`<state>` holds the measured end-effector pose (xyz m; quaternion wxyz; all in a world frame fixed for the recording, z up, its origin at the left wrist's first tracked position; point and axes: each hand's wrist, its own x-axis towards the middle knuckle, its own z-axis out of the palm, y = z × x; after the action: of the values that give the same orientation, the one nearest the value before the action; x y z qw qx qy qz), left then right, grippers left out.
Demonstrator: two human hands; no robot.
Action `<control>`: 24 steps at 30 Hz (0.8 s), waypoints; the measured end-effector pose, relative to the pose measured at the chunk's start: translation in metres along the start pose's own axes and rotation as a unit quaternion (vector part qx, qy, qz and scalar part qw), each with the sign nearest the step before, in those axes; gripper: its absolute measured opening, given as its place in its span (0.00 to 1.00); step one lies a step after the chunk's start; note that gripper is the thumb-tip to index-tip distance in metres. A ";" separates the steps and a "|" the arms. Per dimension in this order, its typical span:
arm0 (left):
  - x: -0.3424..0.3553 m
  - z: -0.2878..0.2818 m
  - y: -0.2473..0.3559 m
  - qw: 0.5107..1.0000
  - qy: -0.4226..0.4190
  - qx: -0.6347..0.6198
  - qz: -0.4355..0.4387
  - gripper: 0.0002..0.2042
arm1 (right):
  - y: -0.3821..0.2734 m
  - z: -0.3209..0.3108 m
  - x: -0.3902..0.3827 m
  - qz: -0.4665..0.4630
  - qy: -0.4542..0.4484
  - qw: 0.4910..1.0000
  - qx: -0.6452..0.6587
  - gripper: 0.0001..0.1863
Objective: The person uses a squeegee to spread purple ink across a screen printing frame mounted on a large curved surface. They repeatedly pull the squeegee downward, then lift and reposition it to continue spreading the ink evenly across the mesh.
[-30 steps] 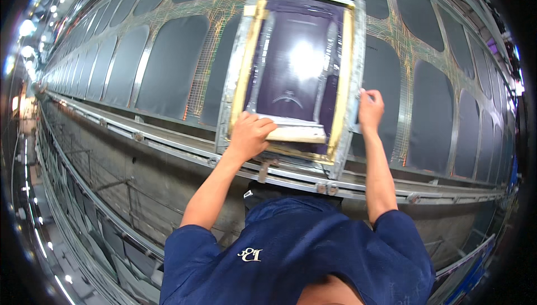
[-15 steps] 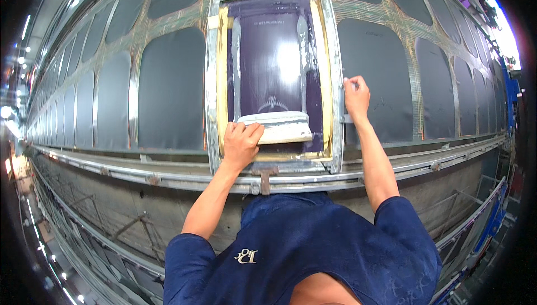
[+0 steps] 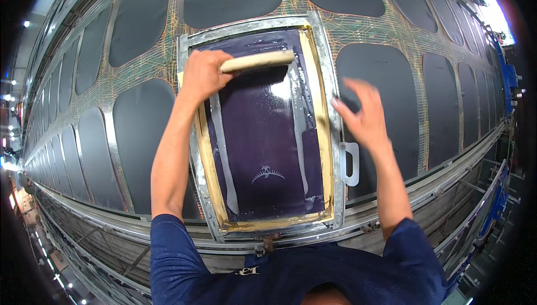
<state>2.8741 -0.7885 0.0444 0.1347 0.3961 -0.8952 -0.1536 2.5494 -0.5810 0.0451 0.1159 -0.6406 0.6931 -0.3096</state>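
A screen-printing frame (image 3: 338, 207) with metal sides and yellowish taped inner borders lies in front of me. Its dark purple mesh (image 3: 257, 131) carries a small pale crest-like motif near the close end and grey strips along both sides. My left hand (image 3: 206, 75) is closed round the left end of a squeegee (image 3: 263, 61) with a cream-coloured grip, held across the far part of the mesh. The squeegee's blade edge is hidden beneath it. Beside the frame's right side hovers my right hand (image 3: 366, 109), fingers apart and holding nothing, slightly blurred.
Black rounded panels (image 3: 377, 87) lie in rows on the long table, both sides of the frame and beyond it. A white loop handle (image 3: 351, 164) juts from the frame's right side. Metal rails (image 3: 425, 196) run along the table's near edge.
My left hand has taken the squeegee from the near end of the mesh to the far end. My right hand has gone from closed fingers to spread ones. The view has shifted forward.
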 end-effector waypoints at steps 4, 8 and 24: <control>0.037 -0.007 -0.009 0.998 -0.046 0.034 -0.026 0.14 | -0.028 0.051 0.139 -0.194 -0.072 0.978 -0.010 0.29; 0.051 0.001 -0.021 0.997 -0.046 0.047 -0.043 0.15 | -0.040 0.101 0.199 -0.156 -0.262 0.939 -0.157 0.24; -0.225 0.037 0.131 0.999 -0.011 0.016 -0.039 0.13 | -0.086 0.057 -0.109 -0.170 -0.254 0.948 -0.089 0.14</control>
<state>2.9194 -0.5299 0.0331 0.1126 0.4315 -0.8827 -0.1485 2.6678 -0.4917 0.0244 0.1762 -0.8139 0.5465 -0.0889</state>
